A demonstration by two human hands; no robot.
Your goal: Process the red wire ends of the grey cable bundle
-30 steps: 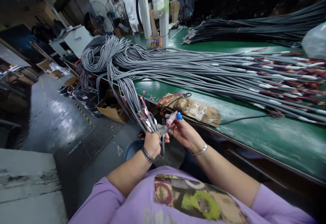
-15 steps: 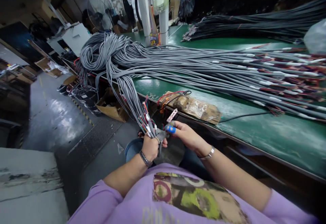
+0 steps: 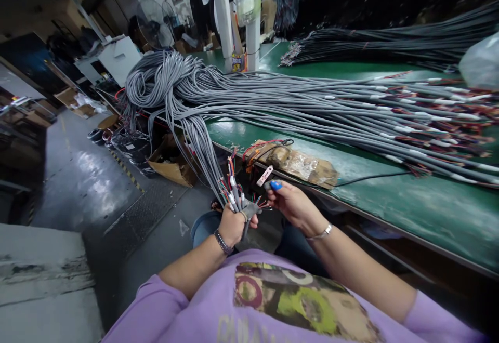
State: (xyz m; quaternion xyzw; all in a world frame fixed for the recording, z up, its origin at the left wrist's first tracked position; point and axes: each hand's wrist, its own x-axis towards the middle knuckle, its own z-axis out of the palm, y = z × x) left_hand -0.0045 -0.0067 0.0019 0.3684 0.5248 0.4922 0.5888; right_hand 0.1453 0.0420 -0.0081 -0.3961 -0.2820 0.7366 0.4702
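Across the green counter [image 3: 393,213] lies a long heap of grey cables [image 3: 273,91], and behind it rest some darker cables [image 3: 370,41]. One cable bunch [image 3: 206,148] hangs over the near edge and reaches the person, in front of the body. The left hand [image 3: 233,224] is closed firmly around this bunch near its ends, where white sleeves [image 3: 233,181] and thin coloured wires [image 3: 231,166] stick out. The right hand [image 3: 296,205] is near, with bent fingers; a pale pink strip [image 3: 265,175] shows just beyond the fingertips, but I cannot tell if they pinch it. In my judgement, the bunch is rather heavy as a whole, each cable bendable but springy, its smooth jacket perhaps slippery. Thin wires seem easily damaged, so better to hold the jackets, just behind the sleeves
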